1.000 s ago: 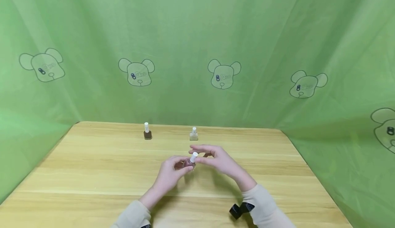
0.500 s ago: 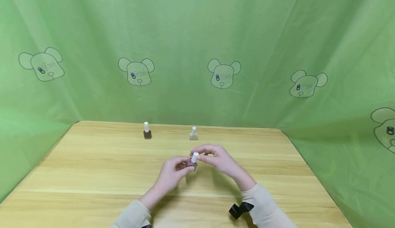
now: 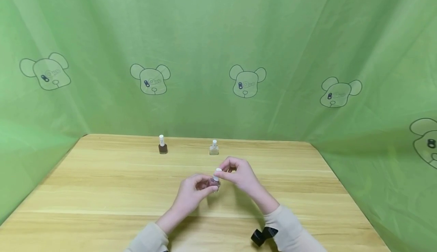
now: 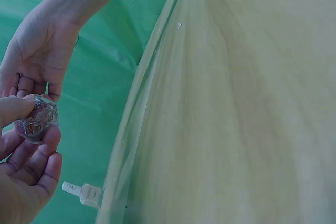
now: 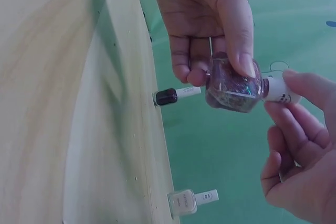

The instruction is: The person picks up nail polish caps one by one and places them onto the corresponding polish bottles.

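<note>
Held over the table is a nail polish bottle point(image 5: 231, 88) of clear glass with glittery purplish polish, its white cap point(image 5: 280, 91) on top. My left hand point(image 3: 189, 193) grips the glass body between thumb and fingers. Thumb and fingertips of my right hand point(image 3: 241, 174) pinch the cap from the right side. In the head view the bottle stands nearly upright with its cap up. Seen from the left wrist, the glittery base of the nail polish bottle point(image 4: 41, 119) faces the camera, and the cap is hidden.
Toward the table's back edge stand a dark nail polish bottle point(image 3: 163, 148) at left and a clear, pale one point(image 3: 214, 151) nearer the middle, both white-capped. A green curtain point(image 3: 198, 108) encloses the wooden table point(image 3: 102, 191). A black wrist device point(image 3: 263, 236) sits by the right sleeve.
My right fingers have closed in on the cap and now pinch it, the hand turning slightly. The bottle has shifted a little right and come more upright in my left hand.
</note>
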A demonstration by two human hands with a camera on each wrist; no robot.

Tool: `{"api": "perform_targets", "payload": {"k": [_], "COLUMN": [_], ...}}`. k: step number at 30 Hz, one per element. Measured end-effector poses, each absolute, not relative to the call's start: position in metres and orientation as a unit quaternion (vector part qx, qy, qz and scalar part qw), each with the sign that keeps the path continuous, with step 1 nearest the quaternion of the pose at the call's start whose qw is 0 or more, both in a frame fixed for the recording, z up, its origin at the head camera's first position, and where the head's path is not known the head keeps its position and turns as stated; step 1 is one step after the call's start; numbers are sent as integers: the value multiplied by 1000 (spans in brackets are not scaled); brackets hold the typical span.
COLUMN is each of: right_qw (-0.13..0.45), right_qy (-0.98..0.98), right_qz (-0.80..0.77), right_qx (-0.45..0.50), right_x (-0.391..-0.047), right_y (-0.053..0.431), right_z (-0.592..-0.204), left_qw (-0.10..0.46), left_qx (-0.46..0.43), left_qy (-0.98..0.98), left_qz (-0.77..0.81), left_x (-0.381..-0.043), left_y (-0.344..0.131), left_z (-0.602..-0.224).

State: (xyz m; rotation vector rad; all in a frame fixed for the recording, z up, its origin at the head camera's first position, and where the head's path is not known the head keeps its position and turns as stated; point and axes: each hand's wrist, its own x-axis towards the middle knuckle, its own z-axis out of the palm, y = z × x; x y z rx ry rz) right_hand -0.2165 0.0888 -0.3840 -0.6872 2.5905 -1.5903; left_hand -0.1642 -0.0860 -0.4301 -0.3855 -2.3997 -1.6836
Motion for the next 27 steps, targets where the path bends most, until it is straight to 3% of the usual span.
{"api": "perform_targets", "payload": {"k": [6,17,22,27], "right_qw": [33,167,176,145], "right_qy": [820,752,742,750], "right_qz": [-531,-559,-580,-593], "right_qx": [-208,-307,-286,-253], "right_x": [-205,-216,-219,-217], "right_y": [84,92,94,91], "right_z": [-370,-381,-384,-383], "left_qw": [98,42,20,16], "left_qx": [-122,-116,-124,-121], "left_qy": [-808,-766,-756,-751], "left_qz": [-567,-630,-642,-648], "left_x": [-163,-165,-163,-162], "left_y": [-85,-85,-84,-82], "left_z": [-429,-428,-427,-426]}}
